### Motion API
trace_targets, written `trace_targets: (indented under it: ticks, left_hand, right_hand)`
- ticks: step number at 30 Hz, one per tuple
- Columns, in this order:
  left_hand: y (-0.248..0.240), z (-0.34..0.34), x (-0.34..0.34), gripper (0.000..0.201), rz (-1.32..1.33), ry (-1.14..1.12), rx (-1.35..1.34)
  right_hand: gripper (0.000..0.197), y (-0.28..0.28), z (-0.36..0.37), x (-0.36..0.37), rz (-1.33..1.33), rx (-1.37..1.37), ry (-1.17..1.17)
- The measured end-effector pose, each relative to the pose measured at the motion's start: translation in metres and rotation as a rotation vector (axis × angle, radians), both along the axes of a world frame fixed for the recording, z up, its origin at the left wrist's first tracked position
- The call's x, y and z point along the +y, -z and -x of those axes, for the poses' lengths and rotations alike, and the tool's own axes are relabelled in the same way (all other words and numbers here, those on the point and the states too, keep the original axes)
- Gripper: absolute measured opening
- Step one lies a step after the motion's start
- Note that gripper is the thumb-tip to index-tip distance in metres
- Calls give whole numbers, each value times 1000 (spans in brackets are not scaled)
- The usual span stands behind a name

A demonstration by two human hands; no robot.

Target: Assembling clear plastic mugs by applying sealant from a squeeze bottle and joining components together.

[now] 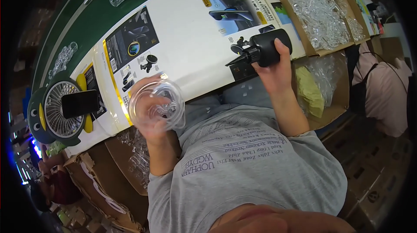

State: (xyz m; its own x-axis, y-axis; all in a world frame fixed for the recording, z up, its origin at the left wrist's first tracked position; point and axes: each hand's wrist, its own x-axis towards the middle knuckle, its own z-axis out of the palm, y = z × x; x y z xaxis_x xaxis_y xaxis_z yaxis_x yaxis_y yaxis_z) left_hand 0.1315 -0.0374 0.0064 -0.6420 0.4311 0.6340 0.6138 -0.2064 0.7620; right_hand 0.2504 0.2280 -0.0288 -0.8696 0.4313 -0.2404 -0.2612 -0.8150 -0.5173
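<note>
The left hand's (pixel 149 108) fingers curl around a clear, round plastic piece (pixel 173 102); the right hand's (pixel 276 71) grip a black plastic bottle (pixel 265 47), its nozzle pointing leftward, apart from the piece. Work seems unfinished: loose clear plastic parts (pixel 310 9) heap a brown cardboard box (pixel 288 8) beyond the right fingers.

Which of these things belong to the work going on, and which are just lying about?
Likely part of the work:
- clear round plastic piece, in the left hand
- black nozzle bottle, in the right hand
- probably the clear plastic parts in the cardboard box

Apparently just lying about:
- penguin-shaped fan
- dark phone before it
- yellow crumpled sheet
</note>
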Motion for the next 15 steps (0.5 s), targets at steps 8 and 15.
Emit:
trace_targets:
  ticks: [8, 15]
  left_hand:
    - [11, -31, 11, 48, 40, 69, -726]
    - [11, -38, 3, 54, 156, -129, -561]
  right_hand:
    - [51, -30, -5, -30, -58, 144, -14]
    - [61, -29, -12, -49, -518, 58, 117]
